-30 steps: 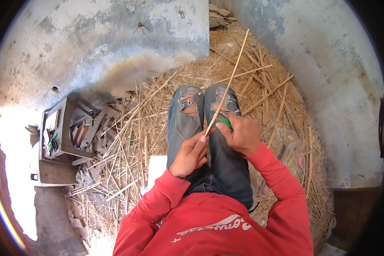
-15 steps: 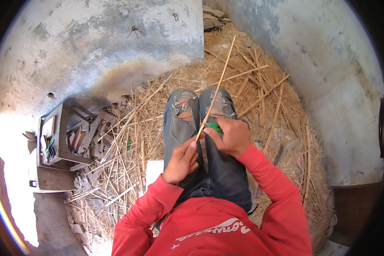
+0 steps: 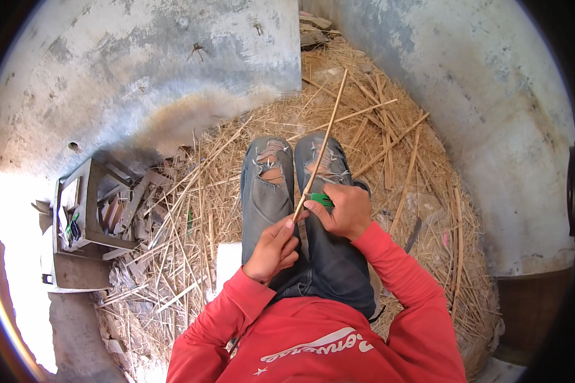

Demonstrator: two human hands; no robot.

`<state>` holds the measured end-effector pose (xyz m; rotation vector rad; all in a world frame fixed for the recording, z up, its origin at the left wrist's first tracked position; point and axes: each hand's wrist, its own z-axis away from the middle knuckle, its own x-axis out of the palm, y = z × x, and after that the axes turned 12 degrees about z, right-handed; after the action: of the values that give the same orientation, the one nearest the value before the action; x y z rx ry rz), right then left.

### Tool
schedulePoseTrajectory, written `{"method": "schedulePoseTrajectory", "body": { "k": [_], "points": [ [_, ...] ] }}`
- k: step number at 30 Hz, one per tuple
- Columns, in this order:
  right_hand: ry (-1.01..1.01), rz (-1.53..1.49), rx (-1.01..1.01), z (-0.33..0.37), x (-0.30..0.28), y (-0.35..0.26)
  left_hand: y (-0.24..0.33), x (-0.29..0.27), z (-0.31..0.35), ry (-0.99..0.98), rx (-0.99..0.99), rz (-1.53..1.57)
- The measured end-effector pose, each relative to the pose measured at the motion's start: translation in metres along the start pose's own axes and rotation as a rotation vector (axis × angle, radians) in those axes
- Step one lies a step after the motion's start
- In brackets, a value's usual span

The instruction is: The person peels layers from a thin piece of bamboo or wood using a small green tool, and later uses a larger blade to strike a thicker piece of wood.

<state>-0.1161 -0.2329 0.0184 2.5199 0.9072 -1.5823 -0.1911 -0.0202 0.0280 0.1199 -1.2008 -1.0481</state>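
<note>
A long, thin bamboo strip (image 3: 326, 136) slants from my lap out past my knees. My left hand (image 3: 275, 249) pinches its near end between thumb and fingers. Just beyond that, my right hand (image 3: 344, 210) is closed on a green-handled knife (image 3: 321, 200), mostly covered by my fingers. The knife's front end meets the strip; its blade is too small to make out well. Both hands are above my thighs, close together, with the right slightly farther out.
Straw and shavings cover the floor (image 3: 191, 255). Several longer strips (image 3: 390, 143) lie in a heap at the far right. A wooden frame like an upturned stool (image 3: 112, 239) is at the left, with scraps beside it. Grey walls (image 3: 492, 115) curve round.
The bamboo strip has slid a short way toward me, its far tip now nearer. My left hand has drawn back slightly with it, while my right hand keeps the knife against the strip.
</note>
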Motion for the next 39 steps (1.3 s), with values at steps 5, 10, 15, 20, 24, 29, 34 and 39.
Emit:
{"method": "schedulePoseTrajectory", "body": {
  "k": [5, 10, 15, 20, 24, 29, 34, 39],
  "points": [
    [0.043, -0.012, -0.007, -0.004, 0.001, -0.003, 0.007, 0.005, 0.003, 0.007, -0.038, 0.054],
    [0.167, -0.163, 0.27, -0.011, 0.012, 0.011, 0.012, 0.006, 0.015, -0.089, -0.168, 0.204],
    [0.557, -0.492, 0.518, -0.014, -0.013, 0.101, 0.0, -0.011, 0.031, 0.062, 0.0, 0.161],
    [0.369, -0.707, 0.338, -0.012, -0.031, 0.042, 0.016, -0.007, 0.02, 0.047, 0.207, -0.116],
    [0.027, -0.556, 0.245, -0.011, -0.044, -0.009, 0.016, 0.001, 0.014, 0.014, 0.29, -0.164],
    [0.011, -0.602, 0.248, -0.021, -0.032, -0.029, 0.011, 0.008, 0.008, 0.014, 0.356, -0.306],
    [0.093, -0.68, 0.225, -0.031, -0.017, -0.014, 0.007, 0.013, 0.009, 0.04, 0.363, -0.432],
    [0.295, -0.776, 0.588, -0.028, -0.027, 0.027, 0.028, -0.008, 0.012, 0.23, 0.575, -0.734]
  ]
}}
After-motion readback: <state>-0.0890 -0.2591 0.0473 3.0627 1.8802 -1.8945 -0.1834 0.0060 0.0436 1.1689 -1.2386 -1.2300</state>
